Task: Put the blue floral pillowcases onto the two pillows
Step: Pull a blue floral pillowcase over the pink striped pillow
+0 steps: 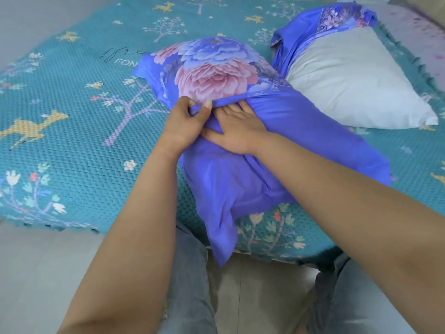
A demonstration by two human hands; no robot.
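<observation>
Grey trouser legs (190,273) are standing nearest below me at the edge of the bed (60,131), and my 2 forearms are reaching out over them. My left hand (186,121) is pinching the rolled hem of the first pillowcase (231,179), thumb and curled fingers closed round the blue edge, while my right hand (237,131) is lying spread and flat on the plain blue cloth just beside it, pressing the stuffing down, fingertips slipping under that hem. I am judging this as the closing step on pillow 1: the filling seems to be already inside, bulging under the pink and blue flower print, and the loose flap is hanging over the bed edge toward me. Next I am expecting to need a pull of the hem over the end while the flat hand is pushing the filling deeper, then a tuck of the flap. Farther back on the right, the white pillow (349,88) is lying bare, with the second pillowcase (325,25) bunched along its far side, touching it. I am counting 2 pillowcases and 2 pillows, 1 of them hidden inside its cover.
</observation>
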